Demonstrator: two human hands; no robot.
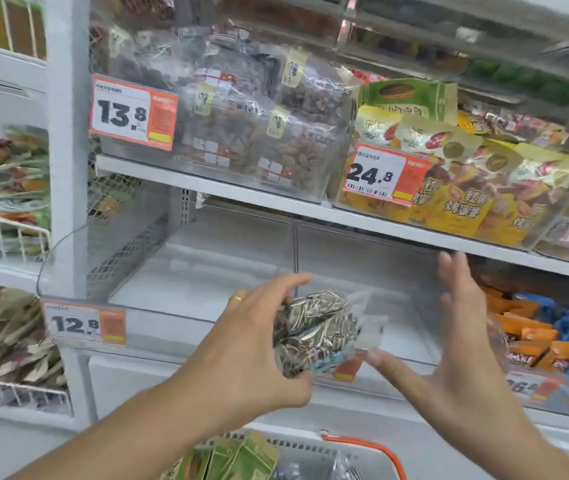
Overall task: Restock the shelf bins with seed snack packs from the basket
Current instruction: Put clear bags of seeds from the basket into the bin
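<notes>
My left hand grips a clear pack of striped sunflower seeds in front of an empty clear shelf bin on the middle shelf. My right hand is raised to the right of the pack, fingers straight and spread, its thumb close to the pack's clear corner. The hand holds nothing. At the bottom edge sits a white basket with an orange handle. It carries green snack packs and a clear seed pack.
The shelf above carries a clear bin of seed and nut packs with a 13.8 tag, and yellow snack bags with a 24.8 tag. Orange and blue packs fill the bin to the right. Wire baskets of packs stand left.
</notes>
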